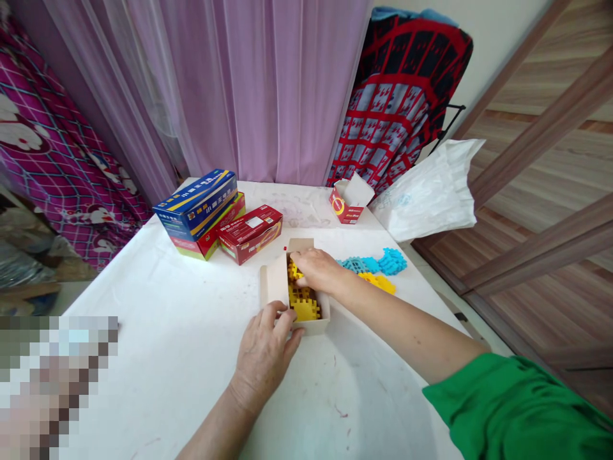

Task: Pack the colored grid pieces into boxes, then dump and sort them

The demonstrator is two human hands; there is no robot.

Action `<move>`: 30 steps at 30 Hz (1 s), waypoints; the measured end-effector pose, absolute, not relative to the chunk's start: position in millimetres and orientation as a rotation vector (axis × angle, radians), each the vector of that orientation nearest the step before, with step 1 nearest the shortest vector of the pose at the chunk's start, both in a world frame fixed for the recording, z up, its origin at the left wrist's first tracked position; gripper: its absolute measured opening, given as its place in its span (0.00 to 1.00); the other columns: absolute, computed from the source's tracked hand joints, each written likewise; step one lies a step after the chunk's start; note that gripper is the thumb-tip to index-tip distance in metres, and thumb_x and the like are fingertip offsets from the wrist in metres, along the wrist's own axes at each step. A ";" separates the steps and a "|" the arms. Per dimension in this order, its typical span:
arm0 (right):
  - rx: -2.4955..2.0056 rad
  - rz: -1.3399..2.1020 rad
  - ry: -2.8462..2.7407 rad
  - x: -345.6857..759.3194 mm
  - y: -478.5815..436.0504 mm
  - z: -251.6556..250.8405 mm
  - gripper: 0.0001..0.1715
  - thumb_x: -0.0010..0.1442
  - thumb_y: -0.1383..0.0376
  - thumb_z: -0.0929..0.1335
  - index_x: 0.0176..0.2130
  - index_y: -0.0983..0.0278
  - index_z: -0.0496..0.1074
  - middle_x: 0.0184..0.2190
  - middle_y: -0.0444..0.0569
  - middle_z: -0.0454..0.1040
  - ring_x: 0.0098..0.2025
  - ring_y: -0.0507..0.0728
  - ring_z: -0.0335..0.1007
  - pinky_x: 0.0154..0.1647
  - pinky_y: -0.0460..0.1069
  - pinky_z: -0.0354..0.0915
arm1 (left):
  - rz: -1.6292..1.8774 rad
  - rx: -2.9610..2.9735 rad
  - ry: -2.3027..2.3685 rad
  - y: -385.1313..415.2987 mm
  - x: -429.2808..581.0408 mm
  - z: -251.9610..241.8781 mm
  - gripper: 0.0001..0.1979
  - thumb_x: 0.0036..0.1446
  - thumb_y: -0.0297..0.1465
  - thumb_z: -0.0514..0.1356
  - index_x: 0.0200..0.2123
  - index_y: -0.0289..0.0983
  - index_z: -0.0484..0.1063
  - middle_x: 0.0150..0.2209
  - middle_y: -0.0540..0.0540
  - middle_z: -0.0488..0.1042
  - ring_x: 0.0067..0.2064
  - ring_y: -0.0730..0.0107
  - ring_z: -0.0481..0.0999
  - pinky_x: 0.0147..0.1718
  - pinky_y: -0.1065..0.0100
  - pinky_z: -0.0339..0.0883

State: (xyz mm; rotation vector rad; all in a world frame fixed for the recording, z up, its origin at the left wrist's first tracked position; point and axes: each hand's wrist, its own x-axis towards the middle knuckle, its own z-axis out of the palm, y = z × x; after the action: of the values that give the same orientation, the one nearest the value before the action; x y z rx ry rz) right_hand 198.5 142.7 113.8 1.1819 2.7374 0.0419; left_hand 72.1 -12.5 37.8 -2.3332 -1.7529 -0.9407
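Observation:
An open cardboard box (pixel 316 328) with a pale inside stands on the table, its flaps folded out. Yellow interlocking plastic building blocks (pixel 305 310) lie inside it. My left hand (pixel 268 338) grips the box's near left edge between thumb and fingers. Over the far end of the box, my right hand (pixel 318 268) reaches in, its bent fingers closed around a yellow block (pixel 294 269). Beyond my right forearm lie light-blue building blocks (pixel 393 261) and more yellow blocks (pixel 380 282), partly covered by the arm.
On the white-covered table (pixel 158 358), a blue box (pixel 198 203) rests on a red-green box (pixel 204 243), beside a closed red box (pixel 251 234). A small open red box (pixel 348 204) stands at the back right. A white bag (pixel 431 191) sits at the right edge.

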 end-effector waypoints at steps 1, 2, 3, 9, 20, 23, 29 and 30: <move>1.180 0.026 2.754 201.3 142.5 115.8 0.27 0.51 0.58 0.74 0.48 0.67 0.70 0.44 0.58 0.77 0.46 0.64 0.73 0.44 0.51 0.65 | -0.936 -2.338 -1.760 -12.6 72.1 38.1 0.08 0.59 0.31 0.59 0.42 0.40 0.65 0.44 0.44 0.71 0.38 0.65 0.74 0.37 0.63 0.71; 1.178 0.017 2.775 204.6 142.0 118.2 0.28 0.51 0.57 0.74 0.48 0.67 0.70 0.44 0.57 0.76 0.46 0.63 0.73 0.44 0.51 0.65 | -0.933 -2.343 -1.764 -12.6 72.0 38.3 0.08 0.59 0.31 0.59 0.42 0.40 0.65 0.44 0.44 0.71 0.38 0.65 0.74 0.37 0.63 0.71; 1.174 0.010 2.800 208.1 141.2 120.4 0.28 0.51 0.56 0.75 0.48 0.67 0.71 0.44 0.57 0.76 0.46 0.63 0.72 0.44 0.51 0.64 | -0.931 -2.347 -1.765 -12.6 71.8 38.6 0.08 0.59 0.31 0.59 0.42 0.40 0.65 0.44 0.44 0.71 0.38 0.66 0.74 0.37 0.63 0.71; 1.037 -0.144 2.898 220.6 131.1 118.7 0.28 0.49 0.53 0.76 0.45 0.65 0.72 0.42 0.52 0.72 0.43 0.60 0.70 0.42 0.50 0.62 | -0.920 -2.343 -1.772 -12.3 71.4 39.0 0.08 0.59 0.32 0.59 0.42 0.40 0.66 0.44 0.44 0.71 0.38 0.66 0.74 0.37 0.64 0.71; 0.927 -0.286 2.921 219.9 129.3 111.4 0.30 0.49 0.59 0.76 0.49 0.65 0.70 0.45 0.52 0.72 0.47 0.60 0.69 0.46 0.51 0.62 | -0.926 -2.355 -1.762 -12.6 71.2 39.3 0.08 0.59 0.31 0.59 0.42 0.40 0.66 0.43 0.45 0.70 0.39 0.65 0.74 0.37 0.63 0.71; 0.933 -0.254 2.947 224.7 126.4 114.6 0.27 0.51 0.61 0.75 0.50 0.65 0.70 0.46 0.53 0.72 0.48 0.59 0.69 0.47 0.51 0.62 | -0.937 -2.346 -1.755 -12.6 71.1 38.5 0.08 0.59 0.31 0.59 0.42 0.39 0.66 0.43 0.44 0.70 0.39 0.65 0.74 0.37 0.63 0.71; 0.874 -0.128 2.931 224.9 121.5 112.4 0.12 0.56 0.65 0.70 0.42 0.66 0.75 0.41 0.53 0.76 0.45 0.59 0.70 0.47 0.51 0.62 | -0.957 -2.337 -1.728 -11.4 70.9 37.2 0.08 0.58 0.30 0.60 0.41 0.38 0.66 0.43 0.44 0.70 0.38 0.65 0.74 0.36 0.62 0.72; 0.883 -0.135 2.929 224.4 121.2 111.9 0.12 0.56 0.65 0.70 0.42 0.66 0.75 0.41 0.53 0.76 0.44 0.59 0.70 0.47 0.51 0.63 | -0.960 -2.336 -1.721 -11.2 70.9 37.1 0.08 0.58 0.30 0.60 0.41 0.38 0.66 0.43 0.44 0.70 0.38 0.65 0.74 0.36 0.62 0.72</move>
State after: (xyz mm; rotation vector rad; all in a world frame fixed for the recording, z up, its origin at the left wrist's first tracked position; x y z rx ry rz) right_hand 224.4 121.2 111.9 0.8831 2.9288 -0.1350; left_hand 70.9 -11.2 37.1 -2.3363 -1.7212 -0.9602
